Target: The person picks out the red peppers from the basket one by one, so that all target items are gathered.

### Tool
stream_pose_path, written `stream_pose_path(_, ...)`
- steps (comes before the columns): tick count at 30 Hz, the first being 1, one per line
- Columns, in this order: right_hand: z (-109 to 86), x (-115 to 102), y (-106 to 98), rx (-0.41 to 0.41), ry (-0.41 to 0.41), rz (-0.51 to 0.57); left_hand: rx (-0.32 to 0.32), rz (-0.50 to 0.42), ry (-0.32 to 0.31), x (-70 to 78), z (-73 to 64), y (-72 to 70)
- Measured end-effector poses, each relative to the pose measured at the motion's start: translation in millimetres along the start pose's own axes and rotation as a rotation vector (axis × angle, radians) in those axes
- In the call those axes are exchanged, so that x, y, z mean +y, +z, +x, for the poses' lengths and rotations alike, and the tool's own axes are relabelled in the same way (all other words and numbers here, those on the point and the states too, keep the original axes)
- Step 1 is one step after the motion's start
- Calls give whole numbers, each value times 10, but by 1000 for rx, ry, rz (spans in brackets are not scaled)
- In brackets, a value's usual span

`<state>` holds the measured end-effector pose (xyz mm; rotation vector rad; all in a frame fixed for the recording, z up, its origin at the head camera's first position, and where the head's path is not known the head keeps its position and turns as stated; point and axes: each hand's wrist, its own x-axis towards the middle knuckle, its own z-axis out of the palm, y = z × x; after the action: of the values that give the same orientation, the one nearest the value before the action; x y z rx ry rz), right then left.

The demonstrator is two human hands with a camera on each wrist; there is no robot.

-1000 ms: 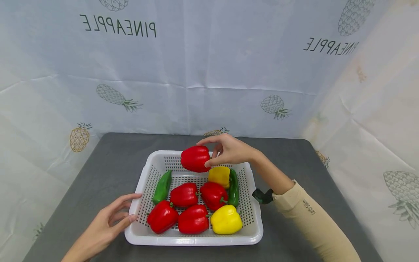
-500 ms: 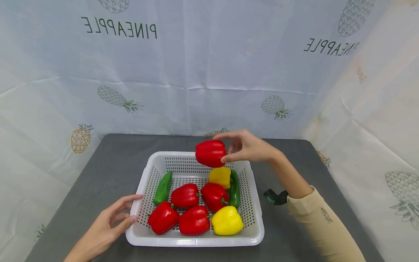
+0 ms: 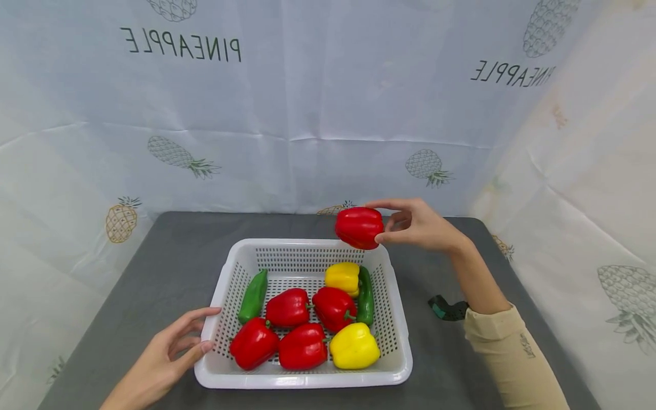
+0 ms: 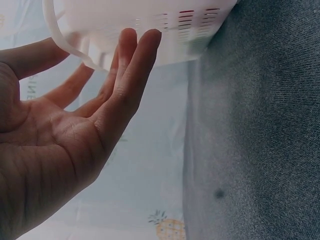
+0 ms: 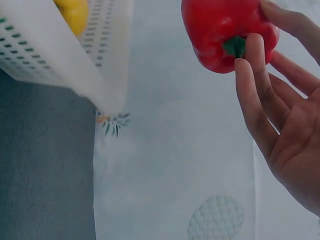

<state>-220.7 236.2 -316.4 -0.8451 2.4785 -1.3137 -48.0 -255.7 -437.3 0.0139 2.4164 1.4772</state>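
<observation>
My right hand [image 3: 422,228] held a red bell pepper [image 3: 357,228] between thumb and fingers, right of the frame's middle, over the upper rim of the white basket [image 3: 302,380] and touching nothing else. A second earlier it hung over the basket's upper middle; since then I had carried it rightward and a little up the frame. To my judgement, it was lifted out but not yet set down. My left hand [image 3: 164,353] had stayed at the left rim, lower left, fingers loosely extended; how firmly they pressed, I couldn't tell. Four other red peppers [image 3: 303,346], two yellow peppers [image 3: 355,346] and two green peppers [image 3: 253,297] lay inside, lower centre.
</observation>
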Motion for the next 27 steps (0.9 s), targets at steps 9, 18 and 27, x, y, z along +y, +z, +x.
stream_pose_path(9, -191, 210, -162, 118, 39, -36, 10, -3, 11, -16, 5, 15)
stream_pose_path(18, -426, 465, -279, 214, 82, -21, 14, 4, 33, -2, 2, 28)
stream_pose_path(27, -572, 812, -278, 258, 90, -48, 22, 4, 30, 1, -1, 31)
